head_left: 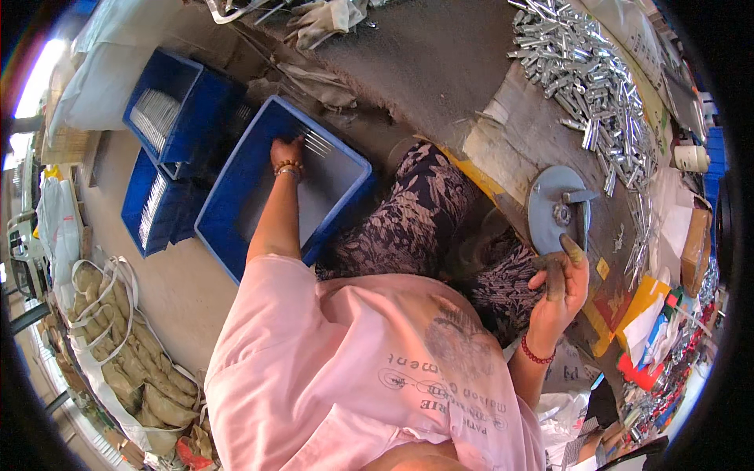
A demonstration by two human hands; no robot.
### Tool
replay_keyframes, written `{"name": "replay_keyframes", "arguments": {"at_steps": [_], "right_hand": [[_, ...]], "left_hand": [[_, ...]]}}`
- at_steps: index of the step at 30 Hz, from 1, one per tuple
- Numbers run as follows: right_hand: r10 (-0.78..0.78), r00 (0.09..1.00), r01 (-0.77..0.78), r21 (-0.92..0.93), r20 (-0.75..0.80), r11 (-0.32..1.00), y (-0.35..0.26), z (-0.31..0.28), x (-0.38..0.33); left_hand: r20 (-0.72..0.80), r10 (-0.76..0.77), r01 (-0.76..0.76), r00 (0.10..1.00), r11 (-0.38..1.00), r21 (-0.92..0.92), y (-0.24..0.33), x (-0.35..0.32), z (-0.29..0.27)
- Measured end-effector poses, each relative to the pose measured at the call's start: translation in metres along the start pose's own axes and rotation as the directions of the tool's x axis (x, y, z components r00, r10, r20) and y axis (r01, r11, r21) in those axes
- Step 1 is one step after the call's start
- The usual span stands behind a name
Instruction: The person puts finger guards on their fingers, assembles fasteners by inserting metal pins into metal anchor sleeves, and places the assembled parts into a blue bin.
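My left hand (287, 152) reaches down into a large blue plastic bin (224, 208), fingers curled in. Right beside those fingers lies a short row of slim silvery metal pieces (318, 144) on the bin's floor; whatever the fingers hold is hidden. Over by the bench, my right hand (562, 279) is raised with its palm partly toward me and fingers apart, dark covering or stain on some of them. Its index fingertip is at the lower edge of a round grey metal fixture (542, 212) that has a projecting arm. No object shows in this hand.
Shiny metal parts (585, 78) form a big heap on the bench at the far right. Two blue bins (200, 86) of stacked strips stand at the left. Work gloves (326, 22) lie at the top. A white-strapped sack (133, 353) sits lower left.
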State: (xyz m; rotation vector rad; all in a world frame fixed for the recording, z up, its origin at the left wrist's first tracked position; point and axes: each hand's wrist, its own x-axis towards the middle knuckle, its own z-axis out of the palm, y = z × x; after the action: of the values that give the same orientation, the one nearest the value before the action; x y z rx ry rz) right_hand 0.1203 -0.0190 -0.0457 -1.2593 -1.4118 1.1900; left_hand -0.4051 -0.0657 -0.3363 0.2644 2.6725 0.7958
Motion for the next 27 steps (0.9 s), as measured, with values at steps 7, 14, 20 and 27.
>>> {"name": "replay_keyframes", "arguments": {"at_steps": [7, 14, 20, 27], "right_hand": [[0.031, 0.997, -0.036, 0.070, 0.069, 0.997, -0.002, 0.005, -0.001], [0.063, 0.988, -0.079, 0.110, 0.140, 0.991, -0.009, 0.006, -0.001], [0.043, 0.990, -0.061, 0.140, 0.133, 0.988, -0.013, 0.003, -0.004], [-0.108, 0.994, 0.108, -0.099, 0.008, 0.989, -0.025, -0.018, -0.020]], "left_hand": [[-0.207, 0.186, -0.255, 0.961, 0.885, -0.391, 0.020, 0.005, -0.033], [-0.226, 0.724, -0.686, 0.652, 0.437, -0.582, 0.220, -0.128, -0.130], [0.063, 0.997, -0.879, 0.049, 0.073, -0.471, 0.344, -0.240, -0.084], [0.136, 0.991, -0.986, -0.013, 0.010, -0.169, 0.399, -0.266, -0.001]]}}
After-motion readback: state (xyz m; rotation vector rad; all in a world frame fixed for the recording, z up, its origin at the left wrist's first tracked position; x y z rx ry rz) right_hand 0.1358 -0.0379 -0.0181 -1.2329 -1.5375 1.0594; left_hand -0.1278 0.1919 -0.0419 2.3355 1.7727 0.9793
